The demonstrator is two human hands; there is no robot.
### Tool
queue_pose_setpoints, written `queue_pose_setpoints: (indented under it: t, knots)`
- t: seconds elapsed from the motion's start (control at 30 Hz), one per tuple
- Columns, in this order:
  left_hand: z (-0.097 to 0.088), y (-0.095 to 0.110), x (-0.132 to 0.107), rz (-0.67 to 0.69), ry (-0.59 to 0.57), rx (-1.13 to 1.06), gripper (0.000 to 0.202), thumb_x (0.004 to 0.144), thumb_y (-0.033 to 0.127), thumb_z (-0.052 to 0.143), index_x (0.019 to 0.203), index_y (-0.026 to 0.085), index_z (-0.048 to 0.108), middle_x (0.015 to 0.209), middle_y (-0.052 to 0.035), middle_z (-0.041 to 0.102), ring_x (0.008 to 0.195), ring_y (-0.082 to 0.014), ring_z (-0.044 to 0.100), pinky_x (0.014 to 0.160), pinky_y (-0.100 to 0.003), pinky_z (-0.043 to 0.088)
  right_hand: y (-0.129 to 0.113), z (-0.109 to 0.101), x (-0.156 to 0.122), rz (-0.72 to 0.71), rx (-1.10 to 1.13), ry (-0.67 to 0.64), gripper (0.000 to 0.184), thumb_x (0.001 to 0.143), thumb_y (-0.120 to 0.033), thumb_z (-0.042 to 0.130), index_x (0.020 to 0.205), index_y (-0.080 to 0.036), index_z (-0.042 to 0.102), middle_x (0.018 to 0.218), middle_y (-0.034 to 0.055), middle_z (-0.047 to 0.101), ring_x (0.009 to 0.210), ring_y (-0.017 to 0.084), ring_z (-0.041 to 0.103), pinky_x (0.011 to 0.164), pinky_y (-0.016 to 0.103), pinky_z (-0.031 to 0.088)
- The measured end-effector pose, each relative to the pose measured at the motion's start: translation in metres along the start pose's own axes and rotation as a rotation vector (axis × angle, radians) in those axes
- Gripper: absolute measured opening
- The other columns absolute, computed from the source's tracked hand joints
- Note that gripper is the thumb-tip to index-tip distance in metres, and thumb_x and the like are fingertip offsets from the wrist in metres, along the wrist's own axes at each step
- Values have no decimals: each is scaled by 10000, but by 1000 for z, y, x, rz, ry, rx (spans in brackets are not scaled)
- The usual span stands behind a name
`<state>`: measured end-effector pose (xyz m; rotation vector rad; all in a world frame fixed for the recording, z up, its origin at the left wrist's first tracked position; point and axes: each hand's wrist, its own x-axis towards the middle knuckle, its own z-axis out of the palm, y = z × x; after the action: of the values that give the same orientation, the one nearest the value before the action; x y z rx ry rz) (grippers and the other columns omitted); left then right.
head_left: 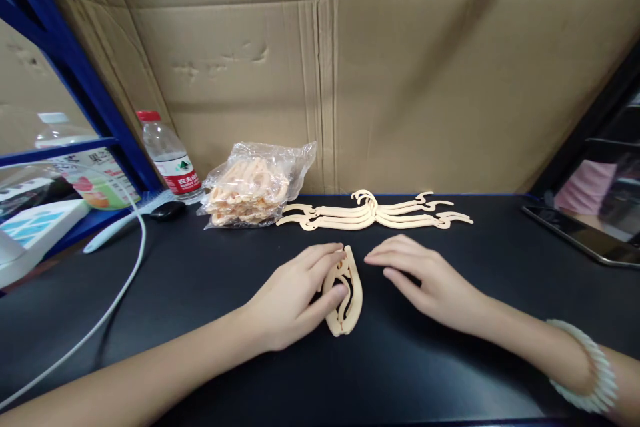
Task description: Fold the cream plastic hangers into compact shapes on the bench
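A cream folding hanger (354, 300), folded into a narrow teardrop shape, lies on the black table. My left hand (300, 293) grips it from the left, thumb across its middle and fingers over its upper left side, hiding part of it. My right hand (420, 277) hovers just to the right of the hanger, fingers stretched out and holding nothing. Beyond both hands, several unfolded hangers (345, 217) of the same kind lie overlapped in a row, with their hooks bunched at the middle.
A clear plastic bag (250, 187) of folded hangers sits at the back left, beside a red-capped water bottle (170, 160). A white cable (125, 293) curves along the left. At the right lies a phone (585, 237). Cardboard (425, 80) walls the back.
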<state>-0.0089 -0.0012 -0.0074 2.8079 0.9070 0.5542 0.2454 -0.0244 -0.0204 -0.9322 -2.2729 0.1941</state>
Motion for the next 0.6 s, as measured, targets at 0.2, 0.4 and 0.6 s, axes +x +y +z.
queue_pose_setpoints:
  t: [0.2, 0.4, 0.6]
  knots:
    - [0, -43, 6, -139, 118, 67, 424, 983, 375, 336, 1283, 143, 523, 1362, -121, 512, 1276, -252, 442, 1096, -441, 352, 70, -57, -7, 229, -296, 214, 253, 890, -272, 477, 1004, -175, 680, 966, 79, 690, 806, 226, 630, 722, 346, 506]
    - [4, -66, 10, -145, 90, 130, 446, 973, 352, 333, 1300, 107, 513, 1355, -134, 519, 1285, -269, 423, 1105, -461, 329, 110, -72, -15, 373, -332, 85, 301, 838, -342, 490, 974, -168, 694, 835, 63, 690, 622, 191, 588, 581, 297, 464]
    - [3, -62, 11, -102, 96, 135, 387, 961, 307, 372, 1272, 132, 524, 1299, -133, 550, 1221, -271, 476, 1056, -469, 377, 106, -48, -13, 306, -288, -42, 241, 848, -258, 494, 994, -171, 665, 915, 68, 628, 630, 163, 559, 598, 282, 459]
